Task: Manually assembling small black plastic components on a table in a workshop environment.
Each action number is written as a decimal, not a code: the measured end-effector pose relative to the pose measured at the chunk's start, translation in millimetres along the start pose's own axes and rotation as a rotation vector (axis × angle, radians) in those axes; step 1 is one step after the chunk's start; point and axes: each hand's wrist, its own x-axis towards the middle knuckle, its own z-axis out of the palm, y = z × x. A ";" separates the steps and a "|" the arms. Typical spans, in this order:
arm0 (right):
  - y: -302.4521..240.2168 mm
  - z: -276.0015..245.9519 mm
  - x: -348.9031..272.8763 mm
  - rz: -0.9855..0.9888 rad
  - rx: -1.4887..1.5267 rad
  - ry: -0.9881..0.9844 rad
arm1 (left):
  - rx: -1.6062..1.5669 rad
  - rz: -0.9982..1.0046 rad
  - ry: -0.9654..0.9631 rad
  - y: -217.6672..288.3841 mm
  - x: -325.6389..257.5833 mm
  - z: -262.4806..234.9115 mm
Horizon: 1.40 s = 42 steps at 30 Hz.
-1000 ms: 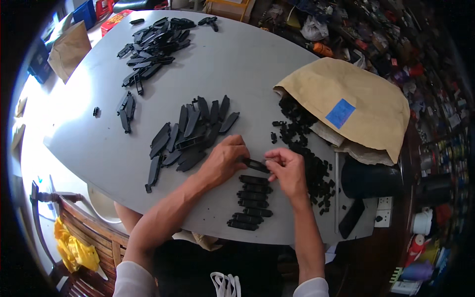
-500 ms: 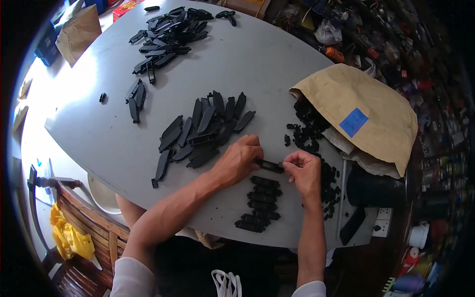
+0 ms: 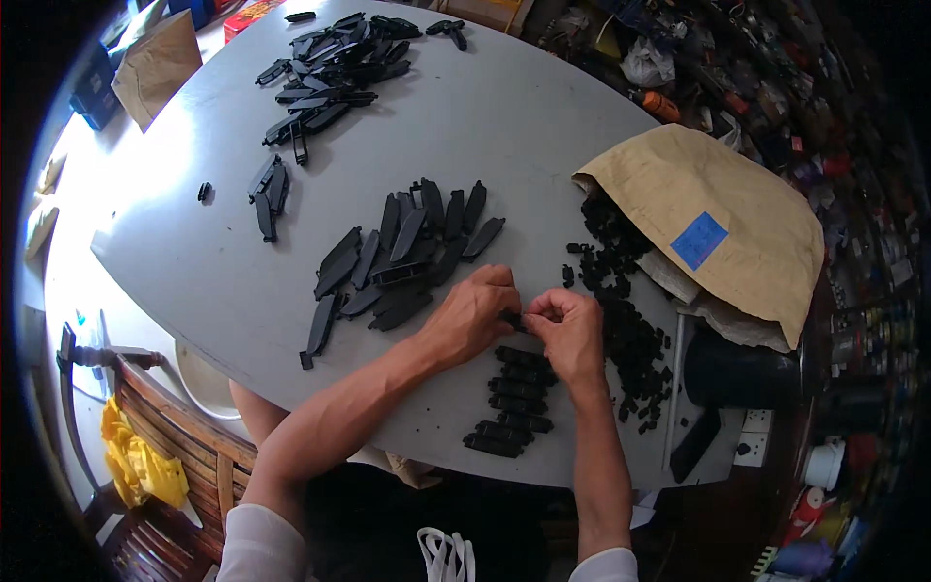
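Two hands (image 3: 524, 325), six stacked black pieces (image 3: 509, 403)

A pale grey rounded table (image 3: 543, 145) carries it all. Mid-table lies a heap of long black plastic strips (image 3: 402, 252), a second heap (image 3: 330, 58) at the far edge, a small cluster (image 3: 269, 190) between them. Near edge: a neat column of short black pieces (image 3: 512, 403). To the right, a brown paper bag (image 3: 718, 228) spills small black bits (image 3: 626, 320) onto the tabletop.
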 end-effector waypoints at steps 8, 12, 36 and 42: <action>-8.9 3.6 4.0 -0.080 -0.340 0.018 | -0.022 -0.024 0.005 -1.8 -1.1 1.5; -10.6 -2.0 6.7 -0.097 -0.481 0.022 | -0.016 -0.011 0.018 -2.6 -0.6 2.1; 30.5 -53.8 -1.2 -0.112 -0.434 0.142 | 0.918 -0.155 0.222 -8.0 47.6 -15.6; 31.6 -36.5 -7.0 -0.141 -0.742 0.160 | 0.547 0.034 0.047 -3.7 35.4 -4.4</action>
